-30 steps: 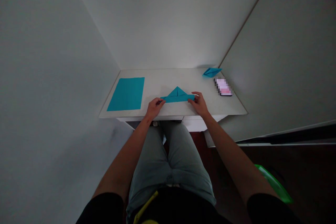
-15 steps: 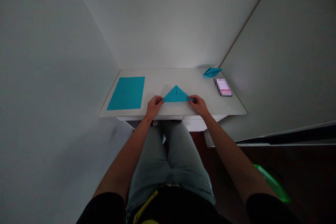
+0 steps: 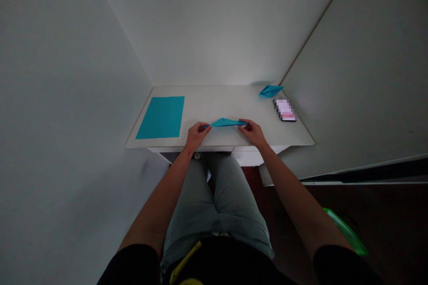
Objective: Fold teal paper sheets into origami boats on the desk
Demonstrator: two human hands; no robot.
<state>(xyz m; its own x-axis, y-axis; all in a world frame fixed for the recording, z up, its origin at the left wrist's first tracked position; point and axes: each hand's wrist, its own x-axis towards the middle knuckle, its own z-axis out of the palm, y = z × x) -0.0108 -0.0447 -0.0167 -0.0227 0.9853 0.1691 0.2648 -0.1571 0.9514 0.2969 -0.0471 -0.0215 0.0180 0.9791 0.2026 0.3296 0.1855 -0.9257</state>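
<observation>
Here we go: both hands are down near the table's front edge, palms facing down. The left grip is closed in a tight pinch on the left tip of a folded teal paper. The right grip is pinched on the other tip, curled over it from above. Between them the paper lies nearly flat, a low, shallow triangle pulled out wide. Off to the left of the left grip, a flat teal sheet lies on the table. Farther out past the right grip sits a small paper boat, with a pixelated phone just beside it.
</observation>
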